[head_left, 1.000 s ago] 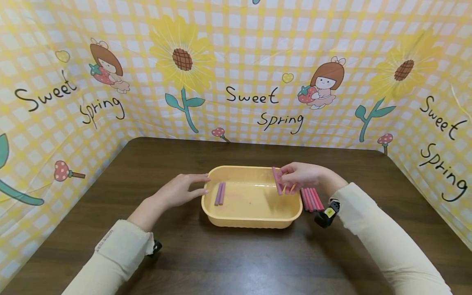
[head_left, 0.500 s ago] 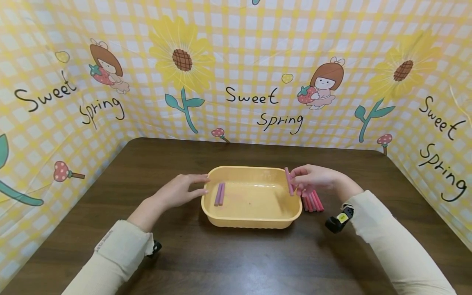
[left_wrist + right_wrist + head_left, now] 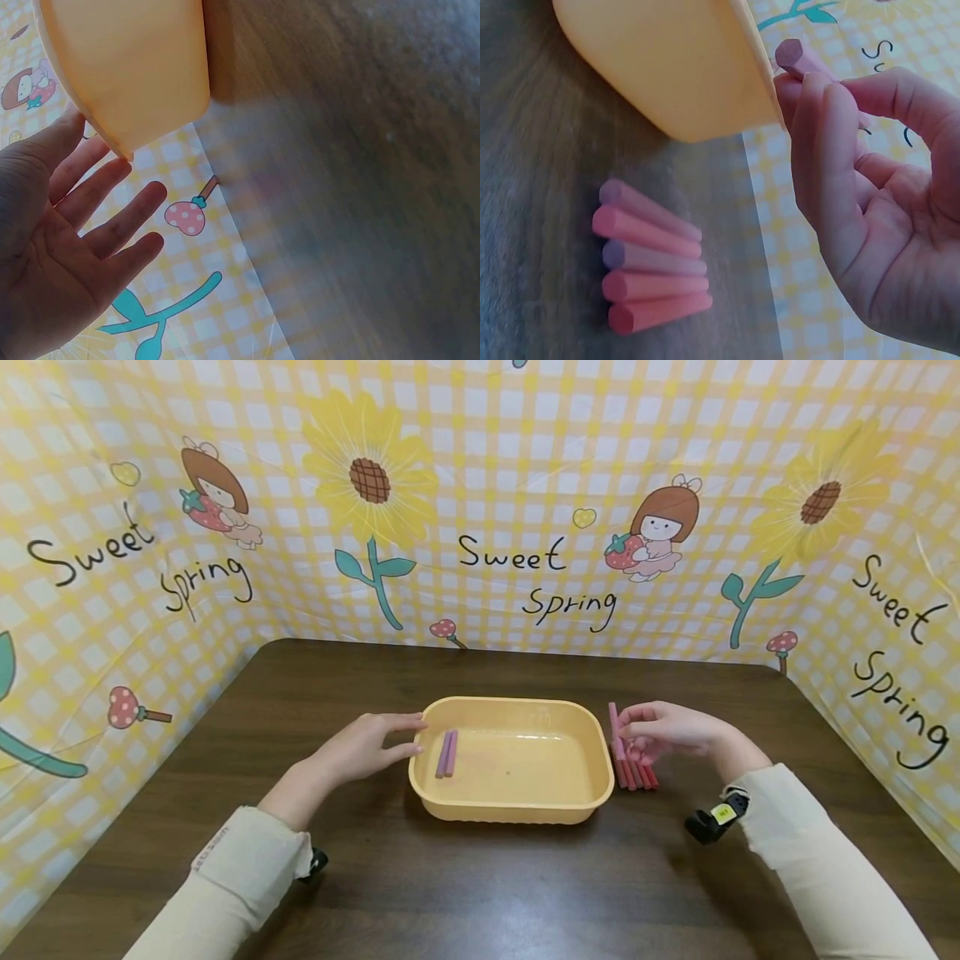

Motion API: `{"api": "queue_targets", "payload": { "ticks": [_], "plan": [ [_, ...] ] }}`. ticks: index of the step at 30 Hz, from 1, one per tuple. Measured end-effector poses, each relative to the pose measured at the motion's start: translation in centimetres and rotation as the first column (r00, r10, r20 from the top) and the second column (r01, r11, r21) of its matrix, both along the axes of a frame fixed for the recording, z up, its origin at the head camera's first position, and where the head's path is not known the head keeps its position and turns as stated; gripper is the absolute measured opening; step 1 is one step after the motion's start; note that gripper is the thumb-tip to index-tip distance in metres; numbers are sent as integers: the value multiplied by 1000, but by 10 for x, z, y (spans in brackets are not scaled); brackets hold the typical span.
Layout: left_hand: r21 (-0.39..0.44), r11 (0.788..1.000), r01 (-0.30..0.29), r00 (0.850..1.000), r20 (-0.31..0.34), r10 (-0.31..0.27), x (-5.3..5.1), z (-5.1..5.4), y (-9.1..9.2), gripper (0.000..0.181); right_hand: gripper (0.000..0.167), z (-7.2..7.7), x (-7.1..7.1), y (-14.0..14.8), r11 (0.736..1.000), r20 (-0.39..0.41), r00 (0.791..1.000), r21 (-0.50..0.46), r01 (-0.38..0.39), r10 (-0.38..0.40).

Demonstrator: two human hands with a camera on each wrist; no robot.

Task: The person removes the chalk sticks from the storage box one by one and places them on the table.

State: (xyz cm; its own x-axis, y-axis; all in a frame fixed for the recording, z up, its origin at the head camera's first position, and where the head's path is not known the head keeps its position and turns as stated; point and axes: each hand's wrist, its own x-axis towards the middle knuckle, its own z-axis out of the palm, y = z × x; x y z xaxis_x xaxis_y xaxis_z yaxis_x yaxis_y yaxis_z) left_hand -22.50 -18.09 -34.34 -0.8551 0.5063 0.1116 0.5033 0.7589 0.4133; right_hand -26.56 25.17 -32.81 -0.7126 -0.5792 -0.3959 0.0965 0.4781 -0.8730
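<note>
A mauve-pink chalk stick (image 3: 614, 727) is pinched between the thumb and fingers of my right hand (image 3: 667, 731), just outside the right rim of a yellow plastic basin (image 3: 510, 814). In the right wrist view the end of this chalk (image 3: 789, 54) points toward the camera. Beneath that hand, a row of pink, red and mauve chalk sticks (image 3: 652, 262) lies side by side on the table. Two purple chalk sticks (image 3: 447, 754) lie inside the basin at its left. My left hand (image 3: 360, 747) touches the basin's left rim, its fingers extended and spread.
The dark wooden table (image 3: 480, 893) extends around the basin. A yellow checked cloth (image 3: 495, 468) with printed flowers and figures stands upright along the back and both sides. A black wrist camera (image 3: 716, 818) sits below the right wrist.
My right hand has moved right with the chalk stick, from above the basin's right part to past its rim, over the row. The left hand and basin stay in place.
</note>
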Motion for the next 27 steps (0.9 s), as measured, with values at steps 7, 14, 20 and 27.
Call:
{"api": "queue_targets", "payload": {
  "ticks": [7, 14, 20, 27],
  "plan": [
    [5, 1000, 3, 1000, -6, -3, 0, 0, 0, 43, 18, -4, 4, 11, 999, 8, 999, 0, 35, -35],
    [4, 1000, 4, 1000, -7, -4, 0, 0, -1, 43, 22, -8, 4, 23, 998, -9, 998, 21, 67, -67],
    [2, 1000, -1, 1000, 6, 1, 1, 1, 0, 43, 20, -14, 3, 36, 995, 4, 996, 22, 93, -93],
    [2, 1000, 0, 1000, 5, 0, 2, 2, 1, 43, 17, -20, 3, 46, 993, 22, 993, 19, 116, -117]
  ]
}}
